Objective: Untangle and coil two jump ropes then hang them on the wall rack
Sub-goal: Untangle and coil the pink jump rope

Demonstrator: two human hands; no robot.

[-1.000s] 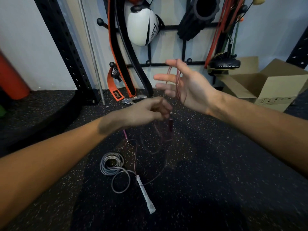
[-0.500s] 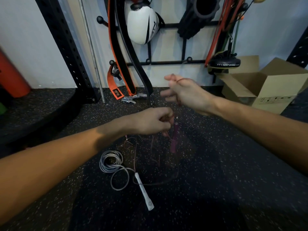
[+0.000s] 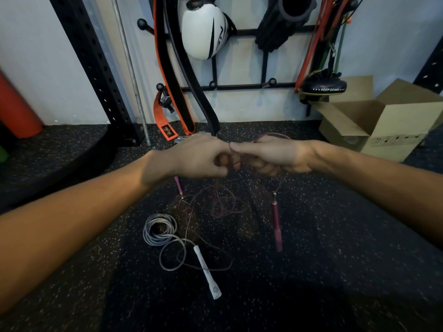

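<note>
Black speckled rubber floor (image 3: 323,236) under a white wall with a black wall rack (image 3: 239,87); at centre, left hand (image 3: 199,156) and right hand (image 3: 271,154) knuckle to knuckle, fingers of both curled, pinching the thin cord of the pink jump rope (image 3: 225,204); tangled loops below them, one pink handle under the right hand, the other just below the left; nearer on the floor, grey jump rope (image 3: 159,228) loosely coiled, white handle alongside; cardboard box (image 3: 383,125) far right.
</note>
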